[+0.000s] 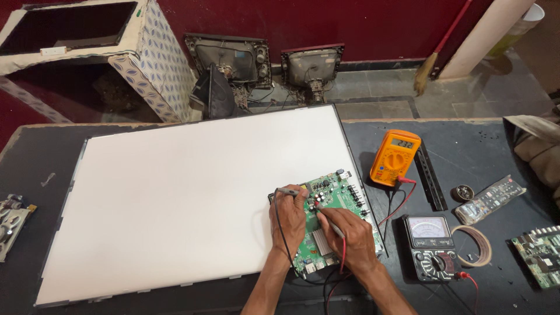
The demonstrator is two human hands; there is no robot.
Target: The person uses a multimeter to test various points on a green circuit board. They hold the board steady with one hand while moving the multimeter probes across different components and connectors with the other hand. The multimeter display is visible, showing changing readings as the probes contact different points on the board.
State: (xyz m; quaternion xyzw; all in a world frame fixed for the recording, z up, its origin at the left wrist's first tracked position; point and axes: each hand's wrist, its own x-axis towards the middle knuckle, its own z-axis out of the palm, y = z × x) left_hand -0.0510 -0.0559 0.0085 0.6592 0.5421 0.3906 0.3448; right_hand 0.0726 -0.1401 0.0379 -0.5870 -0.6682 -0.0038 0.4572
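Dark surface, near edge: green circuit board (326,224) on white panel (192,198). Left hand (287,217) and right hand (349,238) each pinching a probe, apparently on contacts. Stiff, fragile; best taken by edges.

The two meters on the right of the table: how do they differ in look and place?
The orange meter has a digital screen; the black meter has a needle dial. The orange meter lies farther from the person, tilted; the black meter lies nearer, beside the right hand. Both have leads plugged in and rest on the dark table.
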